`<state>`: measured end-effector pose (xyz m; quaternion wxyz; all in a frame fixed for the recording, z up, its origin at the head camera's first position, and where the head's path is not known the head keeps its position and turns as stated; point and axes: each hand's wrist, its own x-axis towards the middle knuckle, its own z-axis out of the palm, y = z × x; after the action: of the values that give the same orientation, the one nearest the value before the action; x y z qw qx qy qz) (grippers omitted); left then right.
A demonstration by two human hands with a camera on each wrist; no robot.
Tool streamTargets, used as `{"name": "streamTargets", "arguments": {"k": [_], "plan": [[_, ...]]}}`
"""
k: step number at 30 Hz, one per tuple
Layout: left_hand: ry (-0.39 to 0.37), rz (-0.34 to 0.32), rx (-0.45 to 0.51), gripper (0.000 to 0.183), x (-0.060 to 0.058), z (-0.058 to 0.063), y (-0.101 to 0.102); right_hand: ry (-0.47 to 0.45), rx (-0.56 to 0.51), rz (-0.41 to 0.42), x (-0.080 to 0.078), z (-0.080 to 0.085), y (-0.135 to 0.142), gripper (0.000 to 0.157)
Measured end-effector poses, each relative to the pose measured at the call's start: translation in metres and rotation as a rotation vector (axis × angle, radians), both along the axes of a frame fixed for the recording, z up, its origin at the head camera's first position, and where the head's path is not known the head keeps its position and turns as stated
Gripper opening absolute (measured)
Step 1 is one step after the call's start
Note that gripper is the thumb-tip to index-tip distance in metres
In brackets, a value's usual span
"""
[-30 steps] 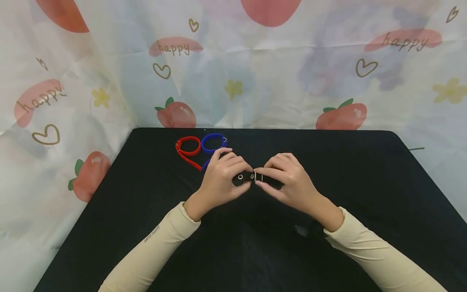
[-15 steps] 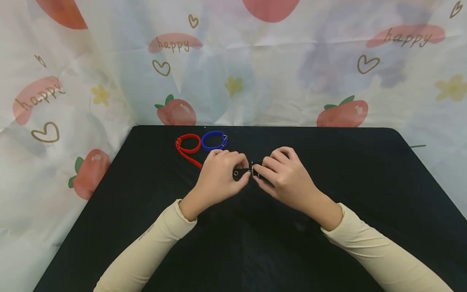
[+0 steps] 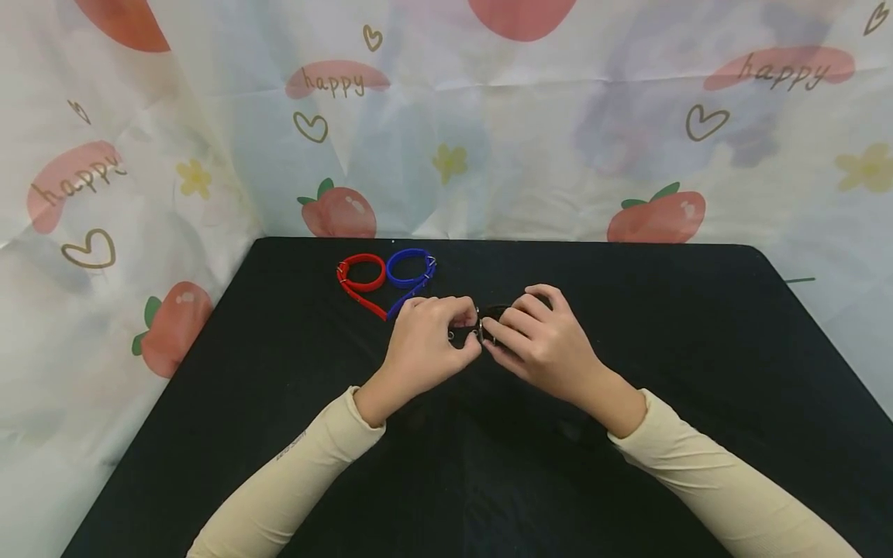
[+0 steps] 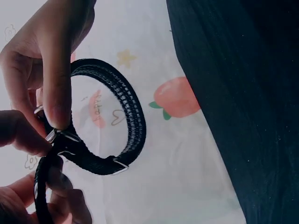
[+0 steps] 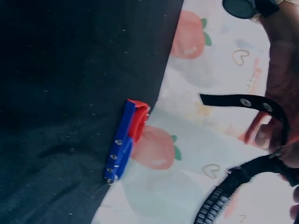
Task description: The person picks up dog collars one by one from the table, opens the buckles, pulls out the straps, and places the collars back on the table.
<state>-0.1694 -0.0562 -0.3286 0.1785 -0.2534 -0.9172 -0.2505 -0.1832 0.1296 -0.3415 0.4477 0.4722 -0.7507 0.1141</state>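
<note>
My left hand and right hand meet over the middle of the table, pinching a black collar between them. The collar bends into a loop on the right hand's side, with pale stitching along the band. At the metal buckle, the right hand's fingertips press close in the left wrist view. The left hand grips the strap, whose free end with metal eyelets sticks out past the fingers in the right wrist view. In the head view, fingers hide much of the collar.
A red collar and a blue collar lie looped at the back of the black-covered table, their tails meeting in a V. A printed cloth backdrop stands behind the table and along its left side.
The black collar has turned between my hands, and its loop now shows above the right fingers. The left hand dipped lower, uncovering the blue collar's tail. Both hands kept their hold.
</note>
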Motion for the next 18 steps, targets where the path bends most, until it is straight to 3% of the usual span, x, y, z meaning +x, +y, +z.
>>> {"name": "streamTargets", "arguments": {"k": [4,10,14,18], "plan": [[0.140,0.031,-0.019,0.011,0.000,-0.007,0.003,0.071,-0.063,0.054,-0.003,-0.006,-0.001,0.026],[0.454,0.122,-0.118,0.005,0.000,-0.020,0.008,0.169,-0.134,0.083,-0.007,-0.012,-0.001,0.019],[0.585,0.149,-0.178,0.006,0.001,-0.024,0.009,0.159,-0.143,0.062,-0.006,-0.014,0.003,0.019],[0.683,0.105,-0.250,0.009,0.001,-0.025,0.008,0.118,-0.142,0.033,-0.005,-0.016,0.006,0.021]]}}
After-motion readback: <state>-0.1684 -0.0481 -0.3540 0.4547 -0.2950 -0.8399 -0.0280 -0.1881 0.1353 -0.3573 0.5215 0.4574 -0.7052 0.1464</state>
